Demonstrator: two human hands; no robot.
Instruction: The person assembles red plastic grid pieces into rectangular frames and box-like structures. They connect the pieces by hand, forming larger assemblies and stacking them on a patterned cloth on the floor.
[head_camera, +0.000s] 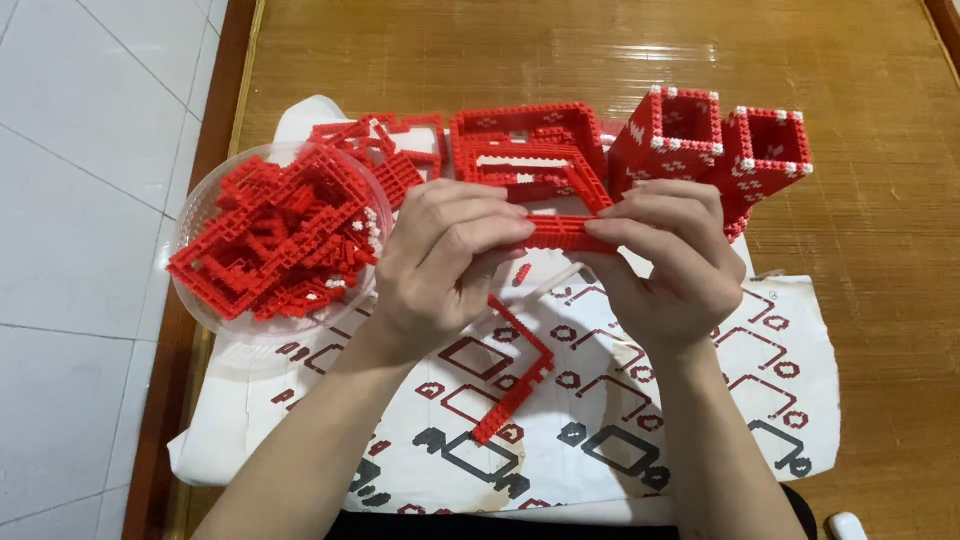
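Two hands pinch one thin red brick strip over a printed sheet.

Two red brick towers (710, 150) with white dots stand at the back right, one flat red frame (530, 150) lies beside them, and one clear bowl (200, 225) heaped with red brick pieces (275, 235) sits on the left. One bent red strip (515, 375) lies on the instruction sheet (700, 400) on the wooden tabletop (870, 260). The left hand (440, 265) and right hand (665, 265) are curled, fingers gripping the ends of the red brick strip (562, 235) just above the sheet.
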